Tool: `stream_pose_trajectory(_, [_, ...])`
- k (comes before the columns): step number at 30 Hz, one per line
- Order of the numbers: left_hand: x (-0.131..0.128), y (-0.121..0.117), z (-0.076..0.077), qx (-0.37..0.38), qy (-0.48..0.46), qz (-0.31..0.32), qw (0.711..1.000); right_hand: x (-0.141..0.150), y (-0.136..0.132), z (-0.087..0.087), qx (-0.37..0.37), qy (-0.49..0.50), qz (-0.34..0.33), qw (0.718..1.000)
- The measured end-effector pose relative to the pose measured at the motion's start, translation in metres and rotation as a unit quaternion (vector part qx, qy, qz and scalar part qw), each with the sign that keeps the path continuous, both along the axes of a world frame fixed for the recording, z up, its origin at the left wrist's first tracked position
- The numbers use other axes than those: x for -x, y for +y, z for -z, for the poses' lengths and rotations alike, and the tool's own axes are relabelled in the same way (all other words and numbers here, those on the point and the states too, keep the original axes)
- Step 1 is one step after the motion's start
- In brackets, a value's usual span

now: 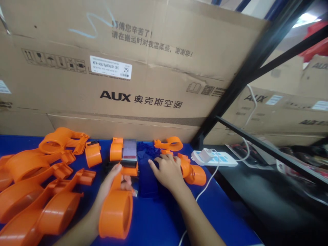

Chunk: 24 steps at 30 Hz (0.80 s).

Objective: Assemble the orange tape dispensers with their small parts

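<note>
My left hand (109, 181) is closed around the handle of an orange plastic tape dispenser (116, 213), whose wide ring hangs toward me. Just behind that hand a phone (130, 150) with a lit screen stands propped up near an orange ring piece (117, 149). My right hand (167, 169) reaches over a heap of small dark blue plastic pieces (146, 151). Its thumb and fingers are apart, and the fingertips touch or hover over the heap; which, I cannot tell. Beside it on the right lie more orange dispensers (196, 175).
Several orange tape dispensers (58, 212) are piled on the left of the blue table (153, 222). A large AUX carton (128, 82) stands behind. On the right are a white power strip (215, 158), a white cable (208, 181) and a black shelf frame (230, 92).
</note>
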State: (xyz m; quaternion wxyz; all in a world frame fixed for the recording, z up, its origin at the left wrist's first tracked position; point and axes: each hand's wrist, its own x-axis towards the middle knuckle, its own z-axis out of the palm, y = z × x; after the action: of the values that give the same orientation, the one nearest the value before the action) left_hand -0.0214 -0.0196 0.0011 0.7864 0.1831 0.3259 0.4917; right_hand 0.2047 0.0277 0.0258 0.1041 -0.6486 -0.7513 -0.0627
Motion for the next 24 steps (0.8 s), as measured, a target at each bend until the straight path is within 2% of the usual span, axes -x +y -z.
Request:
stream_pose_trajectory(9, [0.001,0.007,0.011,-0.005,0.008,-0.012,1.0,0.001,0.0,-0.003,0.02,0.003,-0.016,1.0])
stream_pose_trajectory(24, [0.001,0.008,0.012,-0.028,0.062,0.013,0.998,0.002,0.001,-0.004,0.047,-0.009,-0.017,0.999])
